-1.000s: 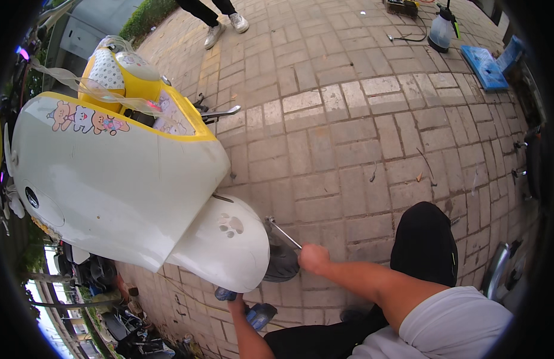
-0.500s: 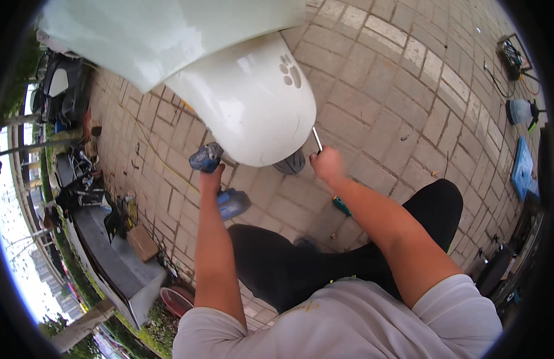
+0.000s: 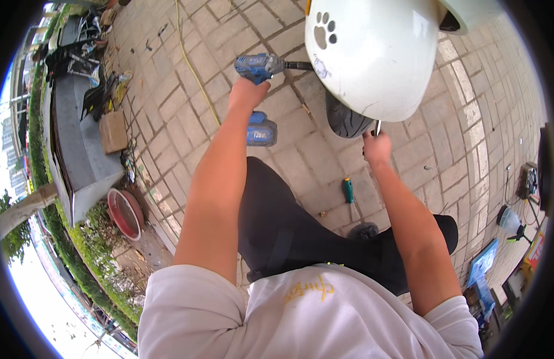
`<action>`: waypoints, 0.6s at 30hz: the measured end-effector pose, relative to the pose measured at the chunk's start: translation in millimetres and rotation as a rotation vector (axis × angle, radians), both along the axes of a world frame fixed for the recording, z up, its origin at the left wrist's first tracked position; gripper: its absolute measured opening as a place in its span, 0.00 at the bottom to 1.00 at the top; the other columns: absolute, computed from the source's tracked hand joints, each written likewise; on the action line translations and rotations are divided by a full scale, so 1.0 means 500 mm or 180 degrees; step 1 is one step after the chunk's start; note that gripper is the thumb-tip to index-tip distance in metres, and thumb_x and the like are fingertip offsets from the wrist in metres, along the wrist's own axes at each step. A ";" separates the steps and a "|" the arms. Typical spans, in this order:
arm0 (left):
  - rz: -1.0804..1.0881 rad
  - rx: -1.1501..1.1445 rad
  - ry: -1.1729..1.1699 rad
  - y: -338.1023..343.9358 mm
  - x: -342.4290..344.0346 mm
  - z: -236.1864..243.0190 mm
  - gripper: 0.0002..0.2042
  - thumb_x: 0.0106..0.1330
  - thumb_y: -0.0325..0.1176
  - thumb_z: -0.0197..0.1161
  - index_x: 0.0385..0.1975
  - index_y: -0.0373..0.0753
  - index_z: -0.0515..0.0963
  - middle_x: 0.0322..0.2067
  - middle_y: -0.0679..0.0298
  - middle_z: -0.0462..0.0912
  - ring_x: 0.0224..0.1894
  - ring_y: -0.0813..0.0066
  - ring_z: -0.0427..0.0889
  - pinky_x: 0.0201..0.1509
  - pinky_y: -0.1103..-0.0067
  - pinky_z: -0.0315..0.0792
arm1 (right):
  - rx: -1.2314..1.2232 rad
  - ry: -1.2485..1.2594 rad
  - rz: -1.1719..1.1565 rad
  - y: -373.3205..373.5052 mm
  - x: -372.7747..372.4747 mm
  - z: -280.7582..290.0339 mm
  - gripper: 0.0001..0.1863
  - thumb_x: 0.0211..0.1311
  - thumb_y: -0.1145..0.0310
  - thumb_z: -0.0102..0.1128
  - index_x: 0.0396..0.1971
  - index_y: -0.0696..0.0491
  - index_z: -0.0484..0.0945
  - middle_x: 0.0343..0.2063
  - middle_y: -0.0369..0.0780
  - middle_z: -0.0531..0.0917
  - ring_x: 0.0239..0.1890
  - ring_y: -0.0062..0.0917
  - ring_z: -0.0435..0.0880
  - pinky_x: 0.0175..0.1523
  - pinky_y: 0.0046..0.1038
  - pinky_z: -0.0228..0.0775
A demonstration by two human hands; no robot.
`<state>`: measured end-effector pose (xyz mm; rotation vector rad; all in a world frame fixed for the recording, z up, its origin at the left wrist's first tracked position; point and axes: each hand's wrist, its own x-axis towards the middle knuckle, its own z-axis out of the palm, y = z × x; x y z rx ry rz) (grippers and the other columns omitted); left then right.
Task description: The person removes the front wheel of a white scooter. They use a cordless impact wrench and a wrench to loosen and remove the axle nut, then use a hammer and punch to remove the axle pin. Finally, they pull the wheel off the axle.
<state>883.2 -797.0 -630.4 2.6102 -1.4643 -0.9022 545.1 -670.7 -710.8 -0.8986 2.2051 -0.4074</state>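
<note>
The blue power tool (image 3: 256,66) is, in the head view, far off and to the left, its dark nose reaching right toward the side of the white fender (image 3: 379,66); whether the tip touches anything I cannot tell. My left hand (image 3: 249,96) has its fingers wrapped round the grip, which I judge lets the nose lie about level. My right hand (image 3: 377,148) has its fingers closed round a metal hand tool (image 3: 377,128) whose far end is hidden under the fender's near edge, just right of the black tyre (image 3: 346,119); holding one tool on each side probably leaves room for both. Nearer me, a green-handled screwdriver (image 3: 348,190) lies loose on the paving (image 3: 307,170), presumably there because both my hands are full.
</note>
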 end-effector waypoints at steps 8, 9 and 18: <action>-0.0014 0.0154 0.0247 -0.003 0.008 0.005 0.27 0.53 0.51 0.66 0.42 0.30 0.81 0.41 0.49 0.85 0.45 0.56 0.85 0.51 0.68 0.77 | 0.0017 -0.0255 -0.0027 0.002 0.001 0.017 0.15 0.55 0.61 0.62 0.29 0.61 0.79 0.17 0.47 0.82 0.18 0.35 0.83 0.29 0.37 0.76; -0.0002 0.0174 0.0255 -0.004 0.009 0.005 0.27 0.53 0.51 0.66 0.42 0.31 0.81 0.41 0.49 0.85 0.45 0.56 0.85 0.50 0.68 0.77 | -0.0018 -0.0243 -0.0022 0.001 0.002 0.018 0.15 0.56 0.61 0.62 0.29 0.61 0.79 0.17 0.47 0.82 0.18 0.34 0.83 0.29 0.37 0.76; 0.0025 0.0252 0.0238 -0.008 0.009 0.009 0.25 0.53 0.51 0.66 0.38 0.32 0.82 0.39 0.51 0.86 0.44 0.59 0.85 0.49 0.68 0.77 | 0.0001 -0.0326 -0.0075 0.001 0.006 0.019 0.16 0.57 0.61 0.62 0.29 0.62 0.77 0.16 0.46 0.81 0.17 0.32 0.83 0.27 0.35 0.75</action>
